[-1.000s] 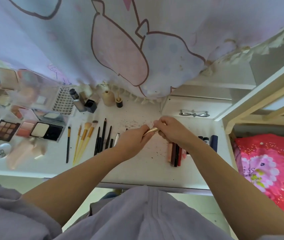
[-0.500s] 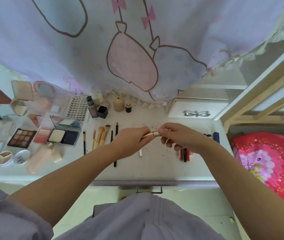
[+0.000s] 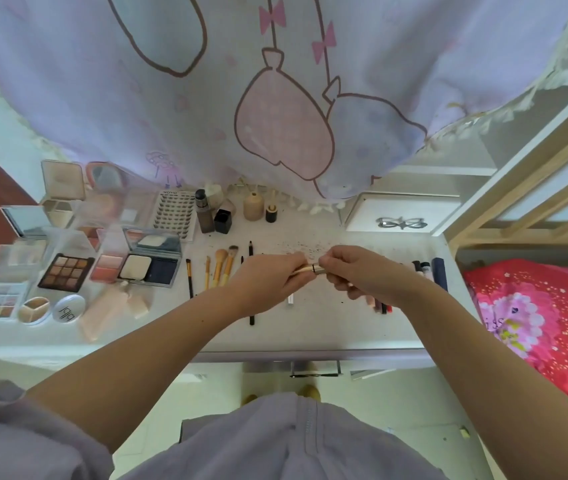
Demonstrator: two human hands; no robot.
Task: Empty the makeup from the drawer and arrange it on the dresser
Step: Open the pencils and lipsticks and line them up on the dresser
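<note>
Over the middle of the white dresser top (image 3: 327,327) I hold a slim gold tube (image 3: 307,269) between both hands. My left hand (image 3: 268,282) grips its left end and my right hand (image 3: 358,275) pinches the dark band at its right end. Brushes and pencils (image 3: 220,268) lie in a row left of my hands. Lipsticks and tubes (image 3: 424,271) lie to the right, partly hidden by my right wrist. Open palettes and compacts (image 3: 68,271) fill the left side. The drawer front with its handle (image 3: 313,368) shows under the dresser edge.
Small bottles (image 3: 253,206) stand at the back under a hanging lilac curtain (image 3: 275,98). A white box with a bow-shaped handle (image 3: 402,216) sits at the back right. A wooden bed frame (image 3: 532,188) and a red quilt (image 3: 545,323) are on the right. Dark crumbs speckle the top.
The camera has tilted so the dresser sits lower in view. Both hands still hold the gold tube in about the same spot over the dresser.
</note>
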